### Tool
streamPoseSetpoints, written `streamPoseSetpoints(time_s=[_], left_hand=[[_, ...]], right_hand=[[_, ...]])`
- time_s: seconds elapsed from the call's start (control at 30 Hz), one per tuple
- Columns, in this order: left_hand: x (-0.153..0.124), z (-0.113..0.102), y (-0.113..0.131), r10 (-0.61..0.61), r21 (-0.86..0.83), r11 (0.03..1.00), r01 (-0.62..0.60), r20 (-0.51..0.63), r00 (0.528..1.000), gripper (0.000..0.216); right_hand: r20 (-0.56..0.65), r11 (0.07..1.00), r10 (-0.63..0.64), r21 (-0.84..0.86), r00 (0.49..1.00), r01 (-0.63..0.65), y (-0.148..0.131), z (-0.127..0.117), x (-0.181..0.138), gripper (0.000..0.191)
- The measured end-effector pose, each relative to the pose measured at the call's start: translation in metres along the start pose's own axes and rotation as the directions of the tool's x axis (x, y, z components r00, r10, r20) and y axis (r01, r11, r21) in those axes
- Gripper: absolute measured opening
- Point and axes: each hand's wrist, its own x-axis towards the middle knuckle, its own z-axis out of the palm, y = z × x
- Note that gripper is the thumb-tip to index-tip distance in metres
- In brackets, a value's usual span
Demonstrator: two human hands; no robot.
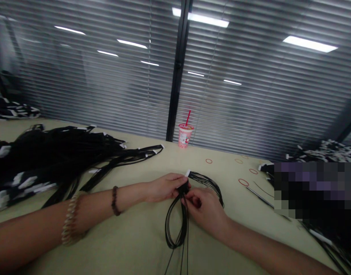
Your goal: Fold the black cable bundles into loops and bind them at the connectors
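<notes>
Near the middle of the table, my left hand is closed around a looped bundle of thin black cables. A white connector sticks out just above its fingertips. My right hand pinches at the bundle right beside the left, thumb and fingertips together on the black strands. One loop of the bundle hangs below the hands, and several loose strands trail toward the bottom edge. Another part arcs behind my right hand from the white connector. What lies between the right fingertips is too small to make out exactly.
A large heap of black cables with white ends covers the table's left side. More cables lie at the right, partly pixelated. A pink cup with a straw stands by the blinds. Rubber bands lie right of centre.
</notes>
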Motion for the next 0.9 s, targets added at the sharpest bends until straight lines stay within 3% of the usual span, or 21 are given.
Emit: streamPoseSetpoints(time_s=[0.1,0.23,0.43,0.7,0.9], left_hand=[[0.000,0.000,0.000,-0.003,0.005,1.000,0.003,0.001,1.000,0.032],[0.000,-0.001,-0.002,-0.001,0.022,1.000,0.002,-0.006,1.000,0.034],[0.002,-0.002,-0.003,0.005,-0.073,0.997,-0.004,0.013,1.000,0.032],[0.003,-0.004,-0.006,0.017,-0.044,0.999,-0.014,0.056,0.998,0.034],[0.003,-0.005,-0.006,0.015,-0.015,1.000,-0.014,0.046,0.999,0.035]], right_hand=[[0.033,0.995,-0.020,-0.097,0.999,0.023,-0.001,-0.001,0.003,0.019],[0.112,0.996,0.045,-0.080,0.993,-0.036,-0.004,-0.002,0.003,0.023],[0.102,0.976,0.115,0.174,0.988,-0.132,-0.001,-0.001,0.003,0.020],[0.174,0.855,0.242,0.426,0.955,-0.294,0.007,0.001,0.002,0.020],[0.144,0.920,0.155,0.338,0.977,-0.196,0.003,-0.001,-0.002,0.017]])
